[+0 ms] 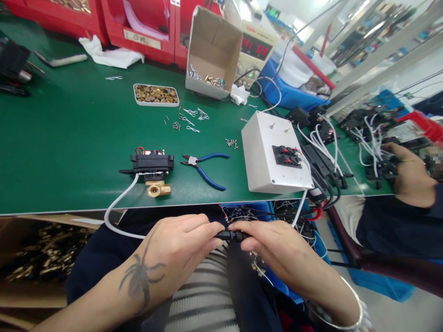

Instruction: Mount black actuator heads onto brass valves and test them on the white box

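In front of my lap, my left hand point(188, 242) and my right hand point(268, 240) pinch a black cable connector point(231, 235) from both sides. Its two halves meet end to end between my fingertips; whether they are fully joined I cannot tell. From my left hand a white cable point(110, 216) loops up to a black valve actuator point(152, 162) with a brass valve body point(158, 189) at the table's front edge. On the right, another white cable point(300, 210) runs up toward a white box point(273, 154) with black terminals. Blue-handled cutting pliers point(207, 168) lie between actuator and box.
Cotter pins point(194, 117) and small screws point(176, 125) lie scattered on the green table point(69, 138). Behind them stand a tray of brass parts point(155, 94), a cardboard box point(212, 55) and a power supply point(256, 46). A co-worker's arm point(415, 177) reaches in at right.
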`<state>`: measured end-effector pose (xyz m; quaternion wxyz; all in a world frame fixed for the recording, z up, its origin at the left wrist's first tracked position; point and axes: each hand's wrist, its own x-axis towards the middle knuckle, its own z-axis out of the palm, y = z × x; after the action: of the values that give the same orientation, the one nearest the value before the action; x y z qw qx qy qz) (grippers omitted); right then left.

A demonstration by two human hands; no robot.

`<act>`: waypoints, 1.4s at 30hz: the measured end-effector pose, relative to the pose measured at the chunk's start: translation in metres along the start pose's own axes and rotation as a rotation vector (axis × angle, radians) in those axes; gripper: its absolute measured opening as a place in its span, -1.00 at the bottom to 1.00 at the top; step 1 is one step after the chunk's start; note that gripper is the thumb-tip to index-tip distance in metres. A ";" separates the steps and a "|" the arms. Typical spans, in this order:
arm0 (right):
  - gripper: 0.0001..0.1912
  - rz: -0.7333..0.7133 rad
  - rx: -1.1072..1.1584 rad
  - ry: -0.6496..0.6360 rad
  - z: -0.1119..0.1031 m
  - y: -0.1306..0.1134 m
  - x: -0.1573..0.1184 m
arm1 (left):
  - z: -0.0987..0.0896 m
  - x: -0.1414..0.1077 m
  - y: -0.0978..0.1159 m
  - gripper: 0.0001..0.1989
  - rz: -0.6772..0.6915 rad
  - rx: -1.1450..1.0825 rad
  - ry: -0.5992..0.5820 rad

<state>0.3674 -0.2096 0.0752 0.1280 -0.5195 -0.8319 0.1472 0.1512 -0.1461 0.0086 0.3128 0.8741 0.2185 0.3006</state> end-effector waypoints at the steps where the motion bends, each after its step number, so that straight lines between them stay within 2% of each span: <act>1: -0.55 0.014 0.011 0.001 -0.001 0.000 0.001 | 0.000 0.000 0.000 -0.76 0.005 0.009 0.014; 5: -0.54 0.025 0.071 -0.036 -0.001 0.002 0.003 | 0.002 0.000 -0.001 -0.68 0.032 0.058 0.028; 10: -0.51 0.022 0.141 -0.132 0.003 0.008 -0.002 | -0.001 0.001 0.002 -0.59 0.071 0.063 -0.090; 14: -0.53 0.057 0.171 -0.124 0.004 0.010 -0.005 | 0.002 0.001 0.004 -0.56 0.021 0.035 -0.089; 21: -0.53 0.037 0.178 -0.160 0.002 0.014 -0.007 | -0.003 0.006 0.008 -0.73 -0.008 0.003 -0.234; 32: -0.57 0.025 0.139 -0.158 0.002 0.015 -0.006 | -0.003 0.006 0.009 -0.79 -0.036 -0.035 -0.298; 39: -0.57 0.001 0.120 -0.123 0.001 0.014 -0.003 | 0.002 0.005 0.008 -0.74 -0.010 0.003 -0.253; 42: -0.54 -0.001 0.177 -0.166 -0.002 0.017 -0.005 | 0.005 0.004 0.010 -0.64 -0.009 0.035 -0.218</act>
<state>0.3838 -0.2067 0.0703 0.1042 -0.4919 -0.8235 0.2626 0.1593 -0.1532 0.0136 0.3210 0.9058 0.1923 0.1987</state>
